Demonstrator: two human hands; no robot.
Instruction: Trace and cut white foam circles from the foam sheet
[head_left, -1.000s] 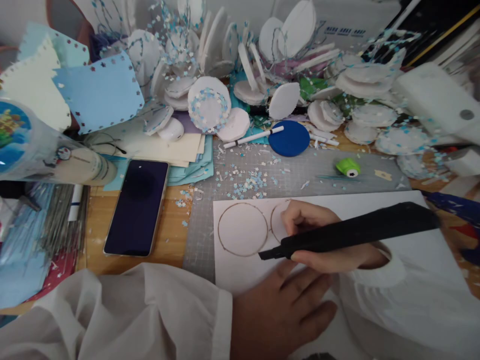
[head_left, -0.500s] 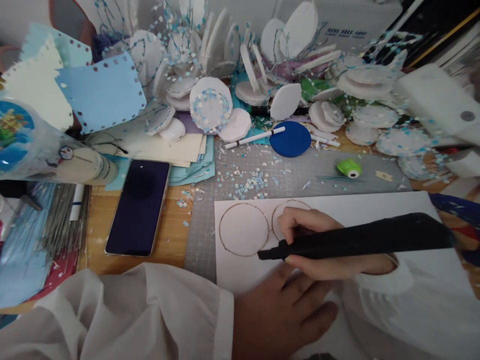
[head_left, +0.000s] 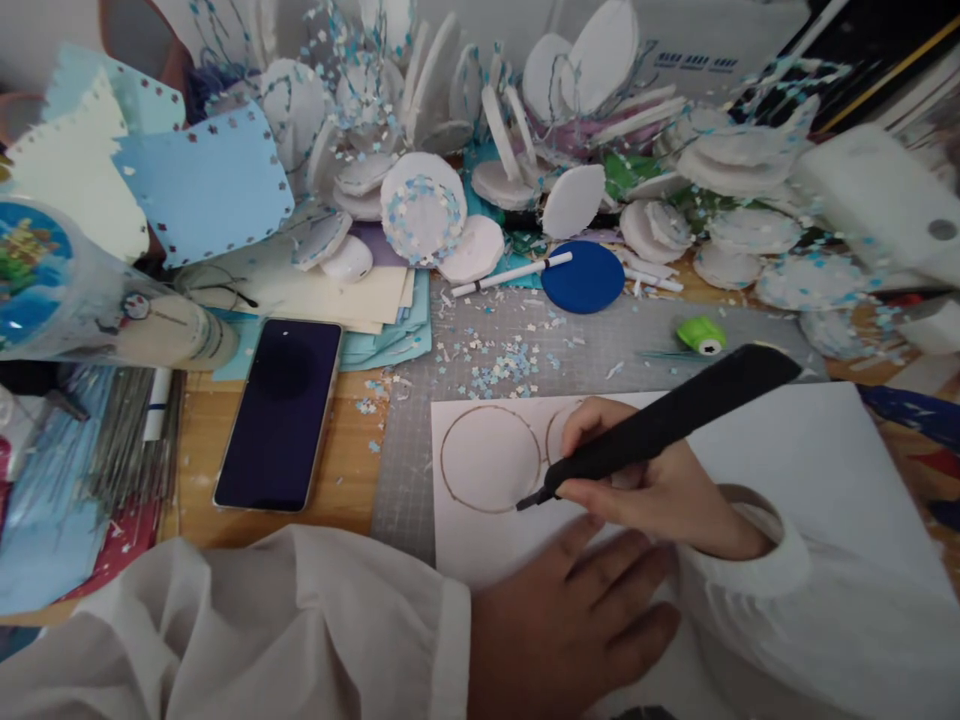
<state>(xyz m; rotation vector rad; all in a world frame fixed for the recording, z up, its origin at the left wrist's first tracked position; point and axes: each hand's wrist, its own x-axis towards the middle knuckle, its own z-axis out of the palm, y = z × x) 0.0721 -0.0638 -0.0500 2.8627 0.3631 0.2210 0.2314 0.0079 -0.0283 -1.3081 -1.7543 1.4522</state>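
Note:
My right hand [head_left: 641, 475] is closed round a thick black pen-shaped cutter [head_left: 675, 412]. Its narrow tip touches the lower right edge of a brown-outlined circle [head_left: 491, 458] on a white sheet [head_left: 780, 440]. To the right is a second circle [head_left: 553, 440], partly hidden behind my right hand. My left hand [head_left: 581, 620] lies flat on the sheet below, palm down, fingers spread and pointing right, holding nothing.
A phone [head_left: 279, 415] lies left of the grey cutting mat [head_left: 405, 470]. Behind the sheet are star confetti [head_left: 502, 367], a blue disc [head_left: 583, 277], a white stick [head_left: 512, 274] and a green punch [head_left: 700, 336]. A plastic cup [head_left: 169, 320] leans at left; white decorated discs [head_left: 424, 208] crowd the back.
The cutter's rear end has swung up and away from me, so the cutter now slants more steeply. Its tip stays at almost the same spot on the circle. My left hand has barely moved.

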